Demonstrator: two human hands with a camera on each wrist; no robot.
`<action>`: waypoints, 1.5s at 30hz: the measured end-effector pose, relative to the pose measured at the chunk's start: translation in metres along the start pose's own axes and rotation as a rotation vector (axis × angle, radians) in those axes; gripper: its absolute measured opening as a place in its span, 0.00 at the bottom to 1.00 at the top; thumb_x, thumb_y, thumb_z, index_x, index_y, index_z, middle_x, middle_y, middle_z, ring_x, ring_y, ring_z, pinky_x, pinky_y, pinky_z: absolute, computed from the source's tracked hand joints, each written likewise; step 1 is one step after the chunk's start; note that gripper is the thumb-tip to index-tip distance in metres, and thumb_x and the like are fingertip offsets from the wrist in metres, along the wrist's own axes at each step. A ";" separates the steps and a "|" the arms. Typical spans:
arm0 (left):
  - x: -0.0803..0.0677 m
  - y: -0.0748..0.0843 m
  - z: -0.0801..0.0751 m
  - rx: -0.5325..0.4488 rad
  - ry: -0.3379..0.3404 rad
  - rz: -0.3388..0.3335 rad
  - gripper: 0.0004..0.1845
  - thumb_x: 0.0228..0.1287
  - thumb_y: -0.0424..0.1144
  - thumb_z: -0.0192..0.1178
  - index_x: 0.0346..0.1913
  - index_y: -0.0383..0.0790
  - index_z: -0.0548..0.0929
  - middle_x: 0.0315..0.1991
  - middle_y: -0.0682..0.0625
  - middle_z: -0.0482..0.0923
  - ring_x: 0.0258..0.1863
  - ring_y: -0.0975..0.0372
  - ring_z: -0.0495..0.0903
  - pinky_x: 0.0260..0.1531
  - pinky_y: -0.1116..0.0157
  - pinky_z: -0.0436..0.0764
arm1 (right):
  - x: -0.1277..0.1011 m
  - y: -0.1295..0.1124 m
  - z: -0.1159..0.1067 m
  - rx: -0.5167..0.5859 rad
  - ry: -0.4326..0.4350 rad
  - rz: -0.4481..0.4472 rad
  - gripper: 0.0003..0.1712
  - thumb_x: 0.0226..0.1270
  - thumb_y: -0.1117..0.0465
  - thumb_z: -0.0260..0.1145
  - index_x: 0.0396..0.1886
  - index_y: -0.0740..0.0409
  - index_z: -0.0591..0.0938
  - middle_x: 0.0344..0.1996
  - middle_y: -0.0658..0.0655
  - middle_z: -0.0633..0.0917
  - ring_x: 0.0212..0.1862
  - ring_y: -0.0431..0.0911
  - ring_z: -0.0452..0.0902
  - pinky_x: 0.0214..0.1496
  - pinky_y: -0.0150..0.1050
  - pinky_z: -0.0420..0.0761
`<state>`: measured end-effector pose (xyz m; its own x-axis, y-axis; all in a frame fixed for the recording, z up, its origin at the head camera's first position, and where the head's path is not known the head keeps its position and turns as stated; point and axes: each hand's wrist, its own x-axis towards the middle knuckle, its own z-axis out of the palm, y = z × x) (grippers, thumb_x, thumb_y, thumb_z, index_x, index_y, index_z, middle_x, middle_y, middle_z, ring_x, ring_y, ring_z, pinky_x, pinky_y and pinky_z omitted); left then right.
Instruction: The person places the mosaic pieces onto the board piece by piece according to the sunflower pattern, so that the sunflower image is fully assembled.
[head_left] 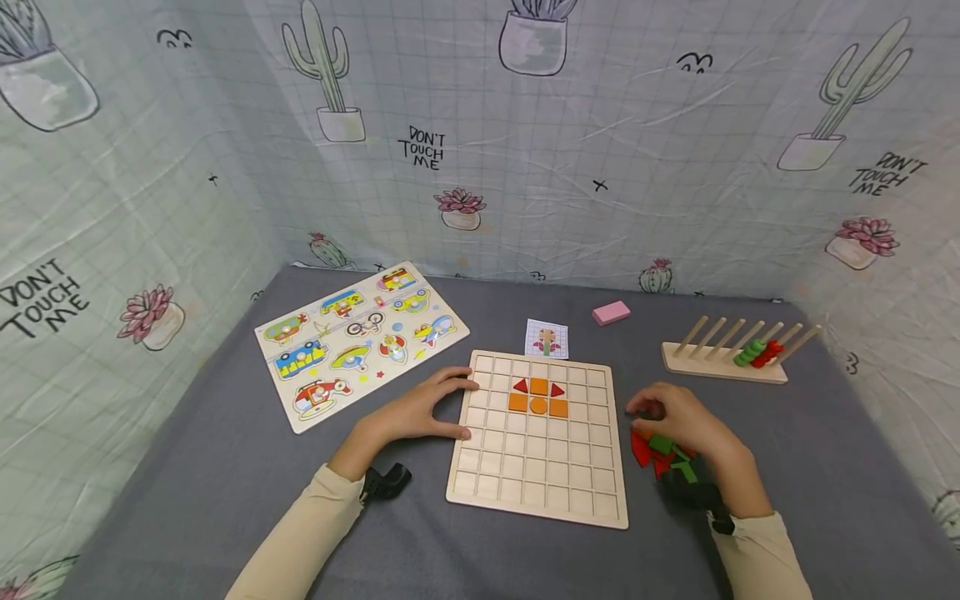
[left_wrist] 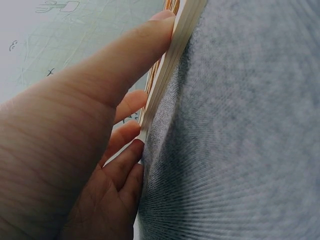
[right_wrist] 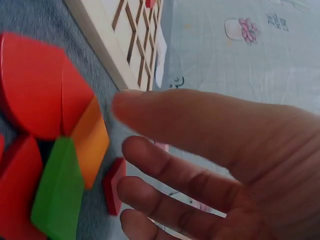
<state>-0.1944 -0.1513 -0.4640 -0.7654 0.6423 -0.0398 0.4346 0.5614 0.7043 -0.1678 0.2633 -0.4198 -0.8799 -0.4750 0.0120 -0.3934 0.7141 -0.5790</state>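
On the grey desk [head_left: 225,467], seen from the head camera, the left hand [head_left: 420,410] rests with straight fingers against the left edge of the grid board [head_left: 537,454], steadying it. The right hand [head_left: 678,417] hovers, loosely open and holding nothing, over the pile of blocks [head_left: 660,452] just right of the board. Picking well here probably means lifting one piece cleanly while the board stays braced. Six blocks already sit in the grid: two red triangles, three orange squares, one orange circle. One pattern card [head_left: 547,339], one pink eraser [head_left: 611,312], one vehicle puzzle [head_left: 360,342] and one peg rack [head_left: 723,360] with six pegs lie around.

In the left wrist view, the thumb presses flat along the board's edge [left_wrist: 172,60].

In the right wrist view, relaxed fingers [right_wrist: 165,150] spread near the red, orange and green pieces, closest to a small red block [right_wrist: 114,185]; whether they touch it I cannot tell.
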 end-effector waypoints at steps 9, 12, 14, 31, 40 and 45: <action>-0.001 -0.001 0.001 -0.004 0.004 0.004 0.38 0.55 0.51 0.72 0.68 0.46 0.70 0.74 0.47 0.55 0.72 0.53 0.57 0.68 0.49 0.62 | -0.006 0.005 -0.004 0.044 -0.101 0.061 0.12 0.53 0.69 0.74 0.38 0.67 0.84 0.30 0.54 0.82 0.25 0.38 0.67 0.27 0.34 0.70; -0.001 -0.001 0.002 -0.006 0.005 0.006 0.38 0.55 0.51 0.72 0.67 0.46 0.71 0.74 0.47 0.55 0.72 0.53 0.57 0.68 0.50 0.62 | -0.006 0.006 -0.003 0.051 -0.094 0.074 0.12 0.55 0.68 0.73 0.39 0.67 0.84 0.31 0.54 0.83 0.25 0.39 0.67 0.27 0.34 0.71; -0.001 0.000 0.002 -0.004 0.006 0.007 0.37 0.55 0.51 0.72 0.67 0.46 0.71 0.74 0.47 0.56 0.72 0.53 0.57 0.68 0.50 0.62 | -0.006 0.007 -0.002 0.048 -0.083 0.077 0.11 0.56 0.68 0.73 0.39 0.67 0.84 0.31 0.55 0.83 0.25 0.39 0.68 0.27 0.35 0.70; -0.001 0.001 0.002 -0.008 0.009 0.008 0.37 0.56 0.51 0.72 0.67 0.45 0.71 0.74 0.47 0.56 0.72 0.53 0.57 0.68 0.50 0.62 | -0.002 0.008 0.003 0.011 -0.047 0.060 0.12 0.52 0.70 0.74 0.37 0.66 0.84 0.28 0.53 0.81 0.26 0.38 0.68 0.27 0.34 0.71; -0.001 0.002 0.001 -0.011 0.007 0.006 0.38 0.55 0.51 0.72 0.67 0.45 0.71 0.74 0.47 0.55 0.72 0.52 0.57 0.68 0.49 0.61 | -0.001 0.005 0.003 -0.012 -0.020 0.056 0.11 0.53 0.71 0.73 0.38 0.66 0.85 0.30 0.54 0.80 0.29 0.41 0.71 0.29 0.34 0.72; -0.001 0.001 0.001 -0.010 0.007 0.004 0.38 0.55 0.51 0.72 0.67 0.46 0.71 0.74 0.47 0.55 0.72 0.52 0.57 0.68 0.49 0.61 | 0.001 -0.002 0.004 -0.014 0.003 0.040 0.10 0.54 0.71 0.72 0.37 0.65 0.85 0.30 0.54 0.80 0.30 0.44 0.72 0.30 0.35 0.73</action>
<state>-0.1928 -0.1508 -0.4634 -0.7667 0.6413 -0.0320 0.4333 0.5535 0.7113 -0.1666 0.2589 -0.4219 -0.8959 -0.4443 -0.0080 -0.3617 0.7396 -0.5676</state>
